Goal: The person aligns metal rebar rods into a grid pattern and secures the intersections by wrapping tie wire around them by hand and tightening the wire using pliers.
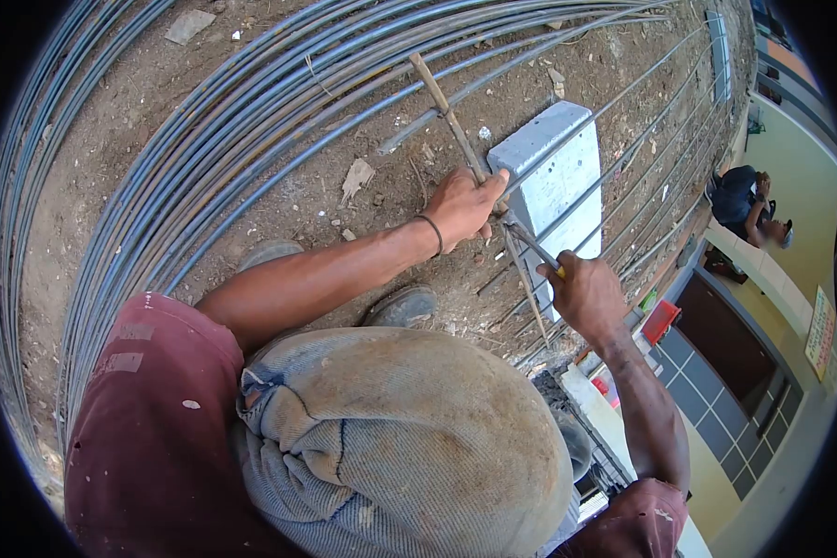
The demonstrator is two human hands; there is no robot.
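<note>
My left hand (pixel 463 209) is closed around a thin brown rod (pixel 448 116) near where it meets other bars. In my right hand (pixel 586 296) is a hand tool (pixel 533 244) with a bit of yellow on its handle, its metal end at the crossing of the bars just right of my left hand. A second thin bar (pixel 527 284) runs down from that crossing. Behind both hands lies a pale concrete block (pixel 553 172), with several parallel metal rods (pixel 614 172) passing over it. What the tool's tip grips is too small to tell.
Long bundled steel rods (pixel 205 139) curve over the dirt ground at the left and top. My shoe (pixel 402 307) stands beneath my forearm. At the right, another person (pixel 744 205) is near a building, with a red container (pixel 660 322) by a tiled surface.
</note>
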